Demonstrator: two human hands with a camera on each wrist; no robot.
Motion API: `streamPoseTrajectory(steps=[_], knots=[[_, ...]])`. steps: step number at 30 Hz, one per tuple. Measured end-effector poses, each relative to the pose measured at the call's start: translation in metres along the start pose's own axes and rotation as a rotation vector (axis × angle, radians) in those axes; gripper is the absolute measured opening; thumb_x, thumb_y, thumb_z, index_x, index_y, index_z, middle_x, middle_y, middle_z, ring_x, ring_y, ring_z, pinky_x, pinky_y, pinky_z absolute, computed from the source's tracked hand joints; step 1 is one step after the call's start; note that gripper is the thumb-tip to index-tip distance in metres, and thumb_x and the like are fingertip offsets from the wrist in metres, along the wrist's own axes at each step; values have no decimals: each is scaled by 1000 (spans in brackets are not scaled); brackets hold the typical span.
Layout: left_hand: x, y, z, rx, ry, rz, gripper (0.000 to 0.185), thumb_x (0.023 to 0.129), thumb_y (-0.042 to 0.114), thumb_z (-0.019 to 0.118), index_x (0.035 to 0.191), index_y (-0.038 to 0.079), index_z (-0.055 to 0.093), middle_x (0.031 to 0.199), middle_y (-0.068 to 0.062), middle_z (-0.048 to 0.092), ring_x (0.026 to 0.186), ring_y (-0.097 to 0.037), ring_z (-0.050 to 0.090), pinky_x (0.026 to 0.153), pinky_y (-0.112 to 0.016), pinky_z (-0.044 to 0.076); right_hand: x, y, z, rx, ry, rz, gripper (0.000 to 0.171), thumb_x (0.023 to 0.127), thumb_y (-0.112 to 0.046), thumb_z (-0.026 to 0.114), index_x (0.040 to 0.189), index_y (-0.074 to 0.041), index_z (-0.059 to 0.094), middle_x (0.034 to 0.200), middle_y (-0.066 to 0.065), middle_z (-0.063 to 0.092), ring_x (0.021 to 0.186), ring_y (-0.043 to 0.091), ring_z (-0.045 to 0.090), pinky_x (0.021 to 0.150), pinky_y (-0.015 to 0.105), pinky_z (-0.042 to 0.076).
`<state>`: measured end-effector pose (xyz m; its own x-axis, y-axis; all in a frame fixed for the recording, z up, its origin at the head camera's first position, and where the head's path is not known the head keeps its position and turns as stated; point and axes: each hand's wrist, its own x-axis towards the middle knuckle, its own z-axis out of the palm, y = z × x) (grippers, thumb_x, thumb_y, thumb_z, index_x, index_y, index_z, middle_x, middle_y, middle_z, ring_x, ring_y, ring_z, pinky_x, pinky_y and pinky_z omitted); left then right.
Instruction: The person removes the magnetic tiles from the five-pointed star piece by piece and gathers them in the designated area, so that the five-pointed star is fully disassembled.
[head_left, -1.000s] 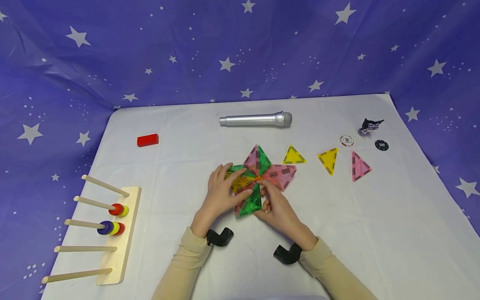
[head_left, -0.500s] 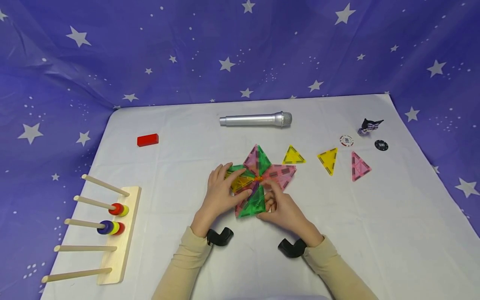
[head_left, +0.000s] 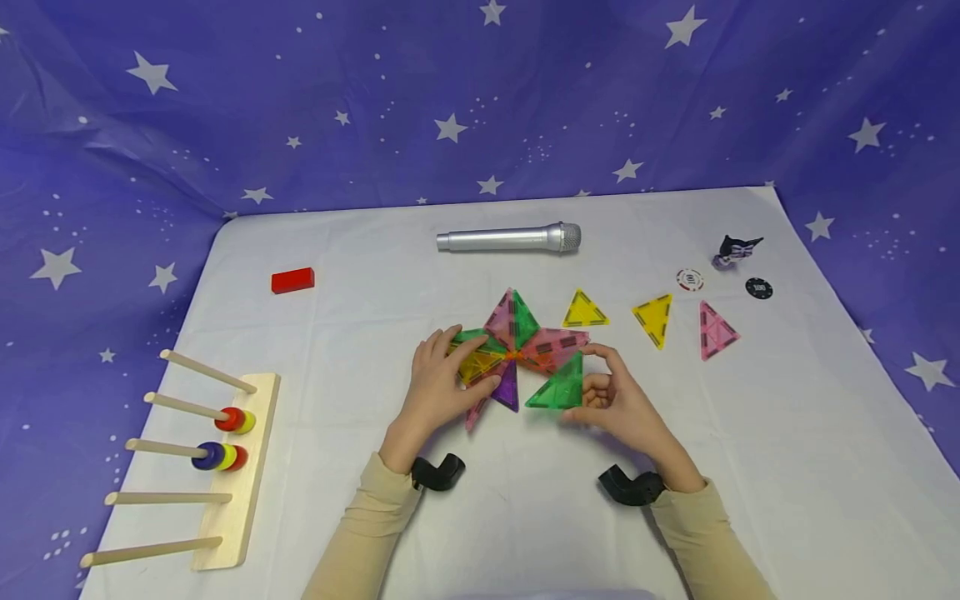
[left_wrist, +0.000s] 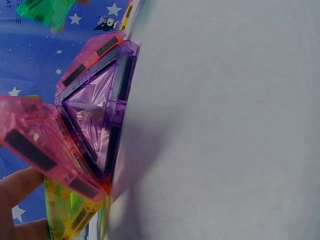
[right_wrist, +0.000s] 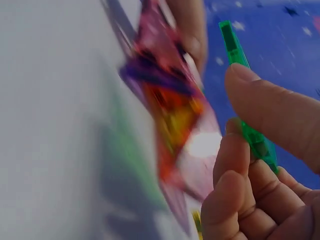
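My right hand (head_left: 618, 408) pinches a green triangle tile (head_left: 557, 390) between thumb and curled fingers (right_wrist: 235, 150), lifted just off the tile cluster (head_left: 517, 346) at the cluster's four o'clock. My left hand (head_left: 438, 383) lies on the cluster's nine o'clock side, fingers curled over the green and yellow tiles there and pressing them to the white tabletop (head_left: 375, 317). A purple tile (left_wrist: 95, 115) sits at the cluster's six o'clock, edged by pink ones. At the cluster's two o'clock lie two yellow triangles (head_left: 583, 311) (head_left: 655, 319) and a pink triangle (head_left: 715, 330), each apart from the others. A silver microphone (head_left: 510, 239) lies at twelve o'clock, well apart.
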<state>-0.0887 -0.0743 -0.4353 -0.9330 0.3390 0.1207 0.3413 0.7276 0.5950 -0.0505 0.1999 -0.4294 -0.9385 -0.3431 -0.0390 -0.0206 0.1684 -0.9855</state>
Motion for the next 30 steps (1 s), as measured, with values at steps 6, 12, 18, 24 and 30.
streamPoseTrajectory(steps=[6, 12, 18, 24, 30], knots=[[0, 0, 0, -7, -1, 6, 57, 80, 47, 62, 129, 20, 52, 138, -16, 34, 127, -40, 23, 103, -53, 10, -26, 4, -44, -37, 196, 78, 80, 73, 2, 72, 132, -8, 20, 71, 7, 58, 56, 12, 50, 52, 24, 43], [1, -1, 0, -13, -6, 10, 57, 80, 47, 62, 129, 20, 52, 138, -16, 34, 127, -40, 23, 102, -54, 11, -57, 15, -88, -80, 373, 210, 76, 77, -3, 71, 131, -8, 19, 70, -5, 56, 58, 5, 47, 51, 21, 39], [1, 0, -1, -15, -11, 12, 57, 80, 48, 61, 129, 20, 51, 138, -16, 33, 127, -40, 22, 102, -54, 10, -83, 28, -119, -55, 462, 313, 73, 80, -7, 69, 131, -14, 17, 71, -9, 56, 59, 3, 42, 47, 24, 31], [1, -1, -1, -27, -13, 11, 58, 80, 47, 62, 130, 20, 51, 138, -16, 33, 127, -40, 22, 102, -54, 10, -92, 32, -131, -247, 527, 437, 89, 80, -24, 70, 138, -4, 6, 73, -13, 55, 67, 3, 42, 54, 20, 36], [1, -1, -1, -35, -13, 16, 58, 80, 47, 62, 130, 20, 51, 138, -17, 33, 127, -40, 22, 102, -54, 10, -91, 31, -131, -366, 513, 495, 95, 80, -33, 68, 138, 6, 4, 70, -6, 51, 61, 6, 40, 52, 22, 35]])
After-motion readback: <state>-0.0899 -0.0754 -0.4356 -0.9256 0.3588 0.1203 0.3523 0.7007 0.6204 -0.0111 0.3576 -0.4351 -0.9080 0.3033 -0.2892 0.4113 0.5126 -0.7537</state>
